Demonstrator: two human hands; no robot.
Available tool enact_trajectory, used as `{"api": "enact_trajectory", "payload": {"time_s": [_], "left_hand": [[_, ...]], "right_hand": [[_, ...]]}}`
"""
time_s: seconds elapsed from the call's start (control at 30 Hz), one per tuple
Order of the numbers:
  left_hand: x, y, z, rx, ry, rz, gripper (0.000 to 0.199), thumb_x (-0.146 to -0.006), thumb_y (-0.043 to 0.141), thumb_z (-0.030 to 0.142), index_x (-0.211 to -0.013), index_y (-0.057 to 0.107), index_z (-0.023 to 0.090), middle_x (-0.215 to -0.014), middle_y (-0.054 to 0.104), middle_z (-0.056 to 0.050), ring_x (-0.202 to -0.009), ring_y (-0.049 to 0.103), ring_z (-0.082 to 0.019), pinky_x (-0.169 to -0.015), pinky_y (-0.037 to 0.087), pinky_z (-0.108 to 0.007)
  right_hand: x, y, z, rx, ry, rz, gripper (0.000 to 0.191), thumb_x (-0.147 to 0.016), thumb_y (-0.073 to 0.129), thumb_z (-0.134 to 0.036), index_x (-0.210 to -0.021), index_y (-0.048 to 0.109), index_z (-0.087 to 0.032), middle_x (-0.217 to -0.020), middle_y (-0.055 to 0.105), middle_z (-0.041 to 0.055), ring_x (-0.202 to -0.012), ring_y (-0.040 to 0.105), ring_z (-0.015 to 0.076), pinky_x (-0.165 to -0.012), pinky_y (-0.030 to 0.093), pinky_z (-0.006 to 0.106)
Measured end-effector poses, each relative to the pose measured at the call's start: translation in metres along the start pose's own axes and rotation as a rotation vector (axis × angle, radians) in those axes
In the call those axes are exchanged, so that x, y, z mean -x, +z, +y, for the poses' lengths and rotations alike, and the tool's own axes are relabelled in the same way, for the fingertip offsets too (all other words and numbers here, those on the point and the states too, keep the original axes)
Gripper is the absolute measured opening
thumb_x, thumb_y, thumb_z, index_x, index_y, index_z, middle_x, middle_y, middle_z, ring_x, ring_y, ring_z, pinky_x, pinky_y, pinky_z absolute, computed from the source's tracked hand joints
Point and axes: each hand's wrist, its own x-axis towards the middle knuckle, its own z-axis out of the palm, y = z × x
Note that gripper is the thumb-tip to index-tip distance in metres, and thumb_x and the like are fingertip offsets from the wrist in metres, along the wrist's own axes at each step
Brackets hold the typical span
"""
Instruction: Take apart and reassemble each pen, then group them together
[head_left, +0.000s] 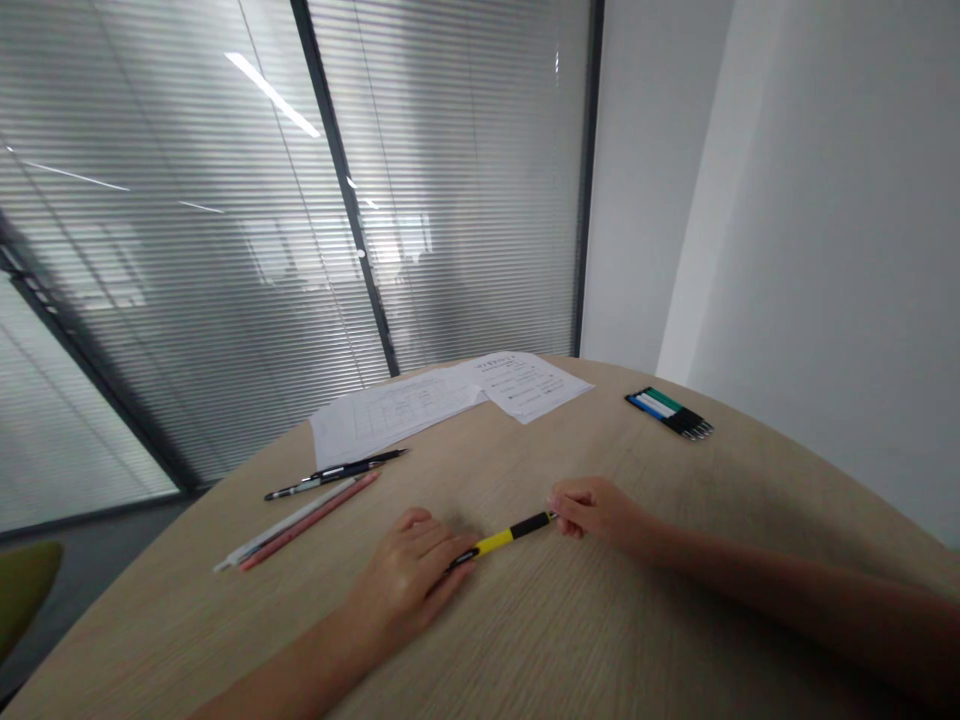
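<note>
A yellow pen (496,542) with a black grip and a metal tip spans the gap between my two hands, just over the table. My left hand (409,570) is closed on its black clip end, the thumb and fingers pressing from both sides. At the other end, my right hand (592,510) pinches the tip with curled fingers. The very point of the tip is hidden behind those fingers.
Several pens and pencils lie to the left, among them a black pen (337,472) and a pink one (307,522). Printed sheets (397,405) rest at the table's far edge. A row of pens (670,412) sits at the right on the wooden table (600,620).
</note>
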Motion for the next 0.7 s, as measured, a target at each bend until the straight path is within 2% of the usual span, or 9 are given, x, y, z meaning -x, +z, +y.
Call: {"api": "enact_trajectory", "payload": {"time_s": [0.27, 0.5, 0.7], "left_hand": [[-0.0045, 0.0010, 0.0080, 0.043, -0.076, 0.042, 0.019, -0.083, 0.041, 0.017, -0.092, 0.057, 0.017, -0.071, 0.066, -0.005, -0.061, 0.059, -0.014, -0.062, 0.043, -0.029], [-0.0031, 0.0036, 0.0036, 0.199, -0.367, 0.008, 0.020, -0.074, 0.049, 0.015, -0.092, 0.056, 0.019, -0.076, 0.064, -0.003, -0.068, 0.059, -0.016, -0.060, 0.048, -0.026], [-0.0040, 0.0047, 0.0051, 0.325, -0.535, -0.005, 0.014, -0.068, 0.052, 0.014, -0.081, 0.052, 0.019, -0.075, 0.062, -0.001, -0.066, 0.059, -0.015, -0.058, 0.049, -0.025]], "right_hand": [[0.0024, -0.0007, 0.0008, -0.010, 0.042, 0.025, 0.050, -0.080, 0.037, -0.048, -0.047, 0.053, -0.015, -0.041, 0.046, -0.0011, -0.040, 0.044, 0.0076, -0.040, 0.032, 0.017], [0.0035, -0.0005, -0.0017, -0.004, 0.051, 0.012, 0.048, -0.080, 0.038, -0.048, -0.049, 0.055, -0.015, -0.043, 0.048, -0.0007, -0.041, 0.044, 0.0074, -0.041, 0.033, 0.018], [0.0018, -0.0004, 0.0027, -0.012, 0.042, 0.009, 0.049, -0.080, 0.038, -0.050, -0.050, 0.056, -0.015, -0.043, 0.049, -0.0006, -0.042, 0.045, 0.0076, -0.042, 0.034, 0.018]]}}
